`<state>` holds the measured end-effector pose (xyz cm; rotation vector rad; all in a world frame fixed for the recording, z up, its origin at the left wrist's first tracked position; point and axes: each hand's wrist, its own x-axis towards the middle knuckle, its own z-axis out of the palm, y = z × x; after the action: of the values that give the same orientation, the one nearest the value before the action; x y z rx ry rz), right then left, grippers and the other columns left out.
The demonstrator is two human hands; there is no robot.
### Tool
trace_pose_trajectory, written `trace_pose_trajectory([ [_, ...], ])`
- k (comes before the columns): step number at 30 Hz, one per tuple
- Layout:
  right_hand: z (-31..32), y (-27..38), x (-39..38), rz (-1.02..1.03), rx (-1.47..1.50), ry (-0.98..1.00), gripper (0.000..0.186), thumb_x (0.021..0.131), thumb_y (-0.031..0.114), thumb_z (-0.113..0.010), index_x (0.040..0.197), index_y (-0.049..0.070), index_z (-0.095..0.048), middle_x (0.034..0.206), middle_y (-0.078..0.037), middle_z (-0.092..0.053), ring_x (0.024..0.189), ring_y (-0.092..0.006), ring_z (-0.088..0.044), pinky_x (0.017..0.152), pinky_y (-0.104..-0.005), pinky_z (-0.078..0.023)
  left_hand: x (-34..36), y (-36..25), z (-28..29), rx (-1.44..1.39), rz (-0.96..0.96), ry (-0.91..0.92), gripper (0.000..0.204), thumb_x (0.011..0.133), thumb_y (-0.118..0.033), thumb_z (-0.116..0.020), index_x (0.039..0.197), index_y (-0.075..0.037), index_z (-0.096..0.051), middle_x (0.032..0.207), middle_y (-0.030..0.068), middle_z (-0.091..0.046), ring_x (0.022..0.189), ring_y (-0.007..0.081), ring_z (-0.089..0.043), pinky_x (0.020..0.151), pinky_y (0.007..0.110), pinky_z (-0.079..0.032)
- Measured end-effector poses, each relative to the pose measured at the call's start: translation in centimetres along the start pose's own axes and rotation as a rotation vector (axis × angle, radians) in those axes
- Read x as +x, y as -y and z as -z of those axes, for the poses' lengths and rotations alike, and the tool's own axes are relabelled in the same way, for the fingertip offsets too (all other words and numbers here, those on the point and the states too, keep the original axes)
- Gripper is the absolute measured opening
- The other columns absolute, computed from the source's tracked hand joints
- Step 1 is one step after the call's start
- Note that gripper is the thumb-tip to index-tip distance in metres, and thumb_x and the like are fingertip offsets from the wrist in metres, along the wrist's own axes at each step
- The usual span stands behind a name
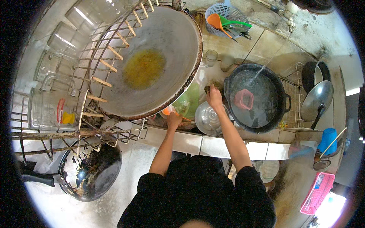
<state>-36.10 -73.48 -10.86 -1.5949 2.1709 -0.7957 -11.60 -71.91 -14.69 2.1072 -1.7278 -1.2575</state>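
1. Here, the right hand point(214, 95) reaches forward over the sink, its fingers closed around a dark green scouring pad point(208, 89) that it presses down just beside the rim of the big black pan point(255, 98).
2. The left hand point(174, 120) sits lower, at the near edge of the sink; its fingers curl onto something orange point(166, 111) below the wok's rim, though whether they grip it or only rest on it cannot be told.
3. The black pan lies in the sink, filled with water, and a thin stream from the tap point(290, 23) falls into it; a pink square container point(243, 98) sits in the water.
4. Between the two hands lie a shiny steel lid point(208, 118) and a green plastic bowl point(193, 99), the lid touching the pan's near-left rim.
5. A large grey wok point(152, 60), with a yellow oily patch in its middle, leans on a wire dish rack point(95, 76) to the left, overhanging the sink.
6. Clear glass jugs point(53, 102) stand in the rack behind the wires.
7. A worn black frying pan point(89, 173) hangs below the rack at the lower left.
8. Behind the sink, a small basket point(224, 15) holds orange and green ladles.
9. To the right, a steel lid with a black handle point(317, 100) rests on a second rack.
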Motion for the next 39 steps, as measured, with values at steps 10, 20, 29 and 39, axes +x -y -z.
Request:
trace_pose_trajectory([
  [10, 2.2, 0.5, -0.6, 0.046, 0.355, -0.083, 0.031, 0.077, 0.009, -0.059, 0.104, -0.003, -0.051, 0.094, -0.026, -0.061, 0.089, -0.0454, -0.058, 0.078, -0.0482, -0.046, 1.7, 1.0, -1.3, -0.043, 0.174, -0.144, 0.043, 0.068, -0.036, -0.075, 0.076, 0.004, -0.061, 0.074, 0.0194, -0.066, 0.071, 0.0332, -0.066, 0.065, 0.042, -0.051],
  [20, 4.8, 2.6, -1.0, -0.043, 0.459, -0.025, 0.029, 0.077, 0.009, -0.062, 0.103, -0.002, -0.056, 0.093, -0.025, -0.063, 0.091, -0.0405, -0.061, 0.08, -0.0429, -0.048, 1.9, 1.4, -0.3, -0.231, -0.188, -0.082, 0.029, 0.084, -0.026, -0.062, 0.09, 0.002, -0.058, 0.063, 0.0073, -0.061, 0.05, 0.0197, -0.058, 0.048, 0.035, -0.046],
  [29, 1.4, 2.4, -1.2, 0.087, 0.208, -0.035, 0.031, 0.069, 0.003, -0.066, 0.098, -0.001, -0.056, 0.094, -0.022, -0.062, 0.09, -0.0388, -0.061, 0.078, -0.0433, -0.049, 0.9, 0.3, -0.9, -0.5, -0.161, -0.028, 0.027, 0.095, -0.027, -0.051, 0.094, 0.0, -0.053, 0.077, 0.0068, -0.057, 0.069, 0.0152, -0.054, 0.061, 0.031, -0.044],
  [39, 1.8, 2.1, -0.1, 0.164, -0.15, -0.112, 0.026, 0.07, 0.001, -0.06, 0.096, -0.002, -0.055, 0.099, -0.023, -0.057, 0.094, -0.0409, -0.055, 0.081, -0.0457, -0.046, 0.5, 1.0, 0.7, -0.352, -0.174, 0.041, 0.041, 0.098, -0.039, -0.038, 0.089, -0.002, -0.055, 0.068, 0.0034, -0.052, 0.062, 0.014, -0.049, 0.059, 0.031, -0.041],
])
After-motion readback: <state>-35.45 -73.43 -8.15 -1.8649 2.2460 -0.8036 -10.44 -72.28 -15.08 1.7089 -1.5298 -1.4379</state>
